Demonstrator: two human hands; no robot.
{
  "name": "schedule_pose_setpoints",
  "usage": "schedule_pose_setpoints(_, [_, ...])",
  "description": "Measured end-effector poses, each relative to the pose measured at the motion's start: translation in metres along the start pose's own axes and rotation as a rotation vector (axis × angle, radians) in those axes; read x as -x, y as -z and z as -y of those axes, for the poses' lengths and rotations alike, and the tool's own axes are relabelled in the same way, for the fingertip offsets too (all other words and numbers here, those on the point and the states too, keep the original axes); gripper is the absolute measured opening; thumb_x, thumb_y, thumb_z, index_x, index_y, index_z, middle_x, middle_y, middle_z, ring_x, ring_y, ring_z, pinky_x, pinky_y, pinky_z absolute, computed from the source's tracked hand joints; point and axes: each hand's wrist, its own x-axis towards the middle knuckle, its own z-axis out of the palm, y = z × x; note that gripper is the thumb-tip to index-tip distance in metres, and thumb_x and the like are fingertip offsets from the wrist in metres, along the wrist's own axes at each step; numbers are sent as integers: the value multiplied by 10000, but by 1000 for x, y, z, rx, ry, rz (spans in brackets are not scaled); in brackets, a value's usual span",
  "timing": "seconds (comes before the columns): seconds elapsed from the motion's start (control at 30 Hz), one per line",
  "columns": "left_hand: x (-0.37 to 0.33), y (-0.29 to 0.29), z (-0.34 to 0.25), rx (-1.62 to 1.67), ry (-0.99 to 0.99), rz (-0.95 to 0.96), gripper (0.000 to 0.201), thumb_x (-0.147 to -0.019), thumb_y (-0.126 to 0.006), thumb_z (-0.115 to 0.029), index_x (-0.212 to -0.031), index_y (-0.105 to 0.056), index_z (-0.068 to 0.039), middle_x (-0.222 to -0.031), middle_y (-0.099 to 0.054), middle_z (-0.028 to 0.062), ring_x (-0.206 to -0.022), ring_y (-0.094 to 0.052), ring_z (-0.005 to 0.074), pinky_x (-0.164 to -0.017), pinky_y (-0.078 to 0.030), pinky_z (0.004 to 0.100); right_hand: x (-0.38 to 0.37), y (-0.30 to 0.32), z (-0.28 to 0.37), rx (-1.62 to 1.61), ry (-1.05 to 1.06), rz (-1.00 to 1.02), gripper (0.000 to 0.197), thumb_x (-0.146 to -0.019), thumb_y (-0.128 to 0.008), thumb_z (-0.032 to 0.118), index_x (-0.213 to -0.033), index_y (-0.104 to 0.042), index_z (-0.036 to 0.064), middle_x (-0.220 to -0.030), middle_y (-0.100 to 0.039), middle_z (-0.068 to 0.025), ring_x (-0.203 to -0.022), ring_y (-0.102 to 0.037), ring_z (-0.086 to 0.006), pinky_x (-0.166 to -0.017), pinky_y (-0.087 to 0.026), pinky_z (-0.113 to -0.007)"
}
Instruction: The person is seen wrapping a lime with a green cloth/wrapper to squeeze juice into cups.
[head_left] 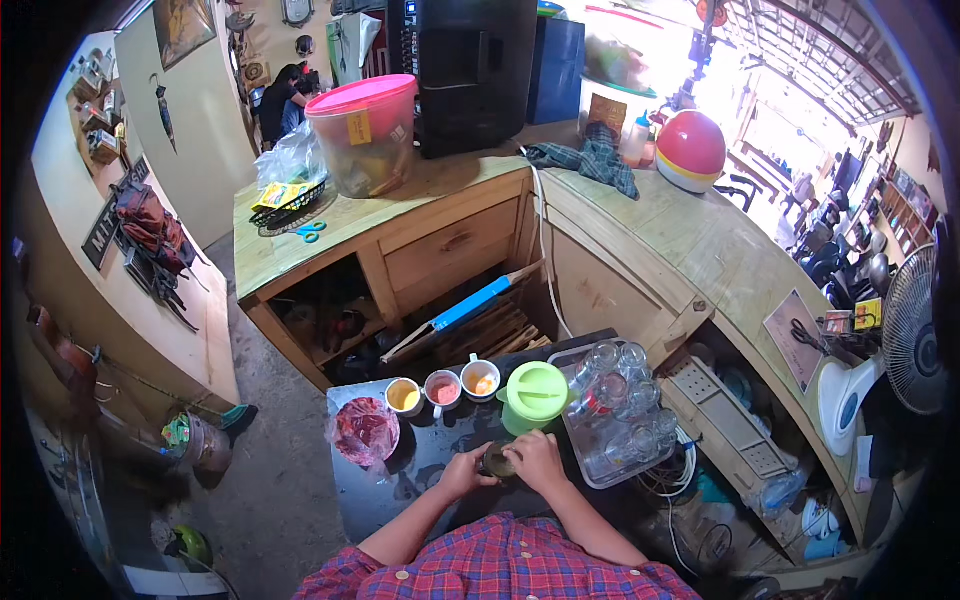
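From the head view, your left hand [466, 470] and right hand [537, 458] meet on a small dark round jar [498, 462] at the near edge of the dark worktop [400, 490]; both hands' fingers curl closed around it. Just beyond stands a green lidded pitcher [535, 395], with three small cups [442, 388] to its left and a tray of glasses [620, 410] to its right.

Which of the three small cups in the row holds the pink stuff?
The middle cup. Its contents look pinkish red, while the left cup holds something yellow and the right cup something orange. All three stand behind the hands, left of the green lid.
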Motion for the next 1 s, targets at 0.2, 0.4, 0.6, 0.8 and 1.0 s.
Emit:
schedule_pose_setpoints(0.2, [0, 2, -4, 21, 28, 18, 844, -603, -862, -243, -1343, -491, -78, -936, -661, 228, -881, -671, 339, -753, -525, 385, 0, -2, -7, 14, 11, 78, 139, -750, -697, 238, -722, -723, 105, -758, -658, -56, -821, -602, -244, -726, -412, -405])
schedule_pose_setpoints(0.4, [1, 1, -1, -9, 31, 8, 839, -604, -858, -242, -1341, -492, -73, -946, -658, 233, -896, -661, 352, -758, -525, 395, -4, 4, 3, 118, -17, 46, 137, -745, -702, 240, -734, -727, 107, -753, -658, -55, -812, -606, -243, -718, -406, -401])
schedule_pose_setpoints(0.6, [1, 2, -3, 14, -11, -9, 834, -607, -854, -234, -1338, -490, -61, -957, -658, 230, -902, -658, 356, -763, -524, 402, -5, 8, 7, 143, -18, 1, 144, -747, -700, 243, -756, -728, 103, -755, -660, -58, -812, -605, -245, -710, -406, -402])
schedule_pose_setpoints(0.8, [1, 0, 2, -7, -23, -16, 841, -607, -856, -244, -1346, -487, -84, -975, -660, 217, -919, -658, 348, -779, -521, 402, -4, 2, 6, 15, 3, -62, 146, -746, -700, 239, -736, -720, 94, -760, -663, -60, -829, -608, -241, -702, -410, -402])
schedule_pose_setpoints(1.0, [-3, 0, 3, -33, 31, 28, 852, -603, -858, -272, -1353, -487, -113, -965, -666, 208, -902, -660, 349, -771, -522, 405, -3, -2, 0, -24, 3, -5, 158, -756, -690, 248, -749, -719, 92, -755, -659, -60, -832, -607, -239, -706, -410, -409])
